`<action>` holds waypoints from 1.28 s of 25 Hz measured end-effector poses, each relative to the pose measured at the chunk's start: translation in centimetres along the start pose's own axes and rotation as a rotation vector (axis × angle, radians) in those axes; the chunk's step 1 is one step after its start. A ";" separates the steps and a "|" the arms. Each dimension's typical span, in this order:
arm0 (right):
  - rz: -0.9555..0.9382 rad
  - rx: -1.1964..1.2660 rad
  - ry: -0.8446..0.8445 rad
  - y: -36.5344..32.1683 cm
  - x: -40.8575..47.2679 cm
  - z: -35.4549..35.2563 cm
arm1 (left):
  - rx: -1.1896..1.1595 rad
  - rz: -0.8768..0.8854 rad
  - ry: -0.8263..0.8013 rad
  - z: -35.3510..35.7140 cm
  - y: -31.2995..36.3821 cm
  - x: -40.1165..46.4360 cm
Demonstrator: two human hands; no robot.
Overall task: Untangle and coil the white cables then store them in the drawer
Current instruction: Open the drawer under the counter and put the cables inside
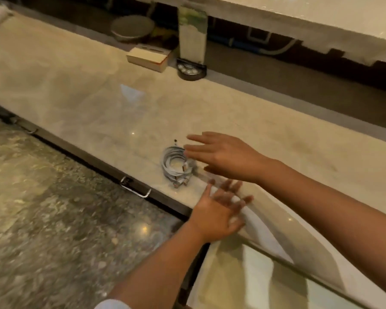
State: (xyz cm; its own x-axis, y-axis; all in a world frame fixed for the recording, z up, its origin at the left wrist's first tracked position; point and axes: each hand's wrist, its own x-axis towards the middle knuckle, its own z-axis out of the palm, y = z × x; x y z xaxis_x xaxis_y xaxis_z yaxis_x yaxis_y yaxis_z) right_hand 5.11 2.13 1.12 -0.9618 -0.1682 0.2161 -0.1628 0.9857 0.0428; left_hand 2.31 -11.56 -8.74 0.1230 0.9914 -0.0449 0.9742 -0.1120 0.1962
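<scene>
**Coiled cables on the desk, both hands hovering**

One coil of white cables (176, 167) lies flat on the pale marble desk (76, 90), near its front edge, plug ends poking out at the lower side. How many cables make up the coil is too blurred to count. Right hand (223, 156) reaches over just beside the coil, fingers (194, 149) straight and spread, gripping nothing. Left hand (218, 210) sits lower at the desk edge, palm open, fingers fanned wide and motion-blurred, also empty. Below the desk front, one drawer handle (135, 188) shows, the drawer closed. At the back: one book (147, 58), one tall clear container (192, 34) with whitish contents, and one round dark dish (191, 70) holding small shiny pieces.
</scene>
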 end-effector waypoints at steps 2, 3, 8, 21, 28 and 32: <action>-0.147 0.024 -0.030 0.8 1.7 1.8 | -0.009 0.010 0.023 0.2 0.0 0.1; -0.186 0.056 -0.072 1.2 2.2 2.6 | 0.002 0.017 0.031 0.1 0.0 0.2; -0.310 0.084 -0.159 2.1 4.1 5.3 | -0.022 0.008 0.061 0.1 0.0 0.1; -0.079 0.215 -0.150 2.3 2.4 5.3 | 0.046 -0.025 0.032 0.4 0.1 0.1; 0.263 0.299 -0.071 4.1 -1.5 1.3 | 0.041 -0.013 0.137 1.2 0.1 0.2; 0.471 0.239 -0.082 3.7 -7.2 -2.4 | 0.062 0.007 0.147 1.0 0.0 0.3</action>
State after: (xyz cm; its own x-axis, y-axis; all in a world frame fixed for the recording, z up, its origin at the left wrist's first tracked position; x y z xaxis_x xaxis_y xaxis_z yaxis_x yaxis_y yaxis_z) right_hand 12.01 6.97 2.10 -0.9553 0.2846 0.0806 0.2546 0.9298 -0.2657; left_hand 2.56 -11.33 -9.72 0.1053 0.9893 0.1009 0.9838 -0.1184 0.1345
